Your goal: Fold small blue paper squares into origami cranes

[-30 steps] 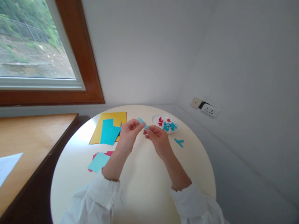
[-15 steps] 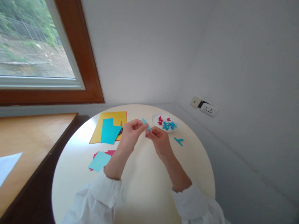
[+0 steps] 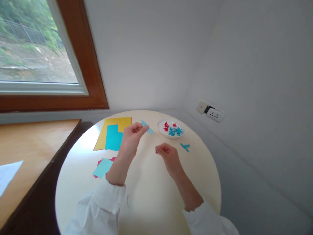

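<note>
Between the thumb and fingers of my left hand [image 3: 131,138] is a small folded piece of light blue paper [image 3: 150,130], slim and pointed at its upper end and split in two at its lower end. My right hand [image 3: 168,154] is apart from it, lower and to the right, with thumb and fingers pinched together. Whether anything is in that pinch is too small to make out. Just beyond my hands stands a white plate [image 3: 160,130] with several small folded paper figures in red [image 3: 166,125] and blue [image 3: 172,131].
Blue paper strips [image 3: 185,147] lie right of my right hand. Blue sheets [image 3: 112,137] rest on yellow paper [image 3: 126,121] at the back left. Nearer are light blue and pink paper squares [image 3: 102,167]. The round white table [image 3: 151,195] meets a wall with a socket [image 3: 215,115].
My hands have parted. The right let go of the light blue paper and moved down; the left moved slightly left and up, keeping it, and its split end now shows.
</note>
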